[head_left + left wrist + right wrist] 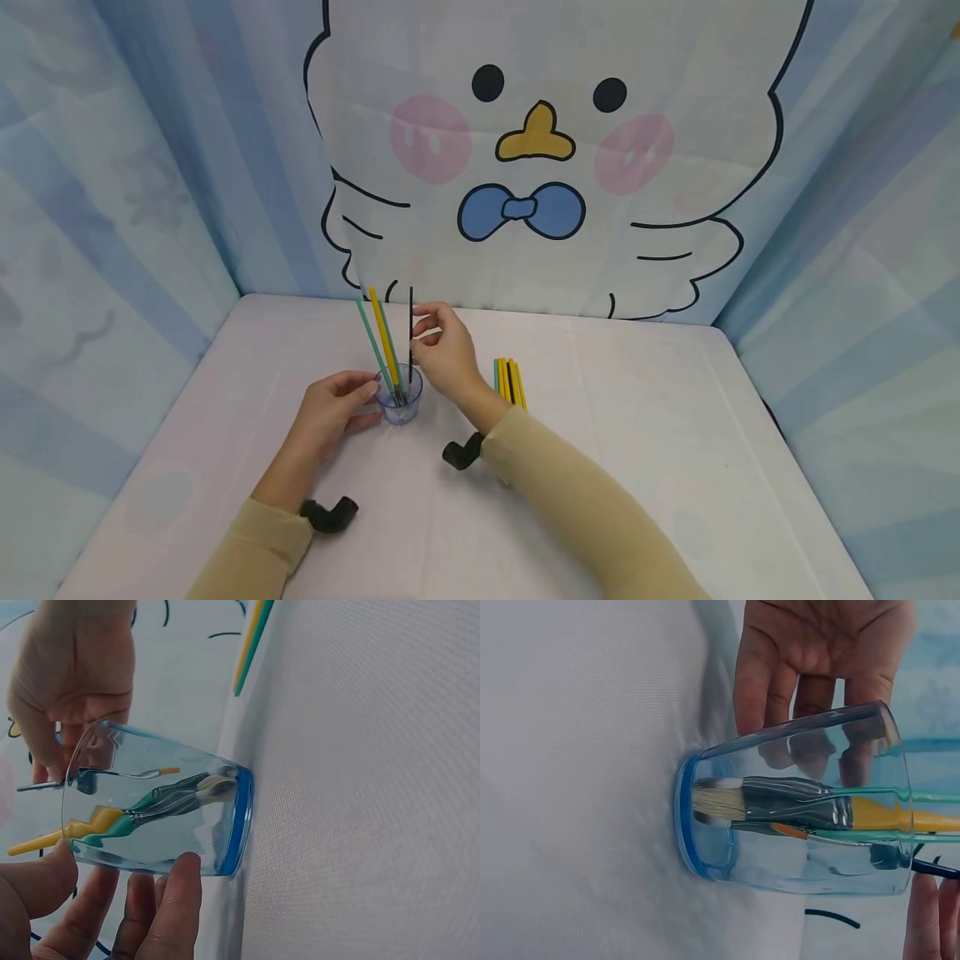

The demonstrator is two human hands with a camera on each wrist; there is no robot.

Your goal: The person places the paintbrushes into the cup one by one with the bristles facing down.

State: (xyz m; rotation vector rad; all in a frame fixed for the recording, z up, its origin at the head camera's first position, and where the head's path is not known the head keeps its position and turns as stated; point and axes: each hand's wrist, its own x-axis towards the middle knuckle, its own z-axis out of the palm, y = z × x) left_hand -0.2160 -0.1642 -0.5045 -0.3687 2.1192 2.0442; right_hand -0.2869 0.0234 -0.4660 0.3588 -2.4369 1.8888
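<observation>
A clear, blue-tinted plastic cup [400,413] stands upright on the table, several paintbrushes leaning in it bristles down. They have yellow [385,333] and green [367,332] handles. My left hand [330,410] holds the cup from its left side, thumb near the rim and fingers along the wall. With thumb and fingertips my right hand [448,354] pinches a slim black-handled paintbrush [411,298], held upright over the cup's right side. Its small orange bristle tip [789,831] is down inside the cup, above the bottom, as the right wrist view shows.
Beyond my right wrist lies a row of more brushes with yellow, green and dark handles [511,377], partly hidden by my forearm. The table [637,417] has a white cloth. Behind it hangs a curtain [525,267] with a cartoon bird; blue curtains flank both sides.
</observation>
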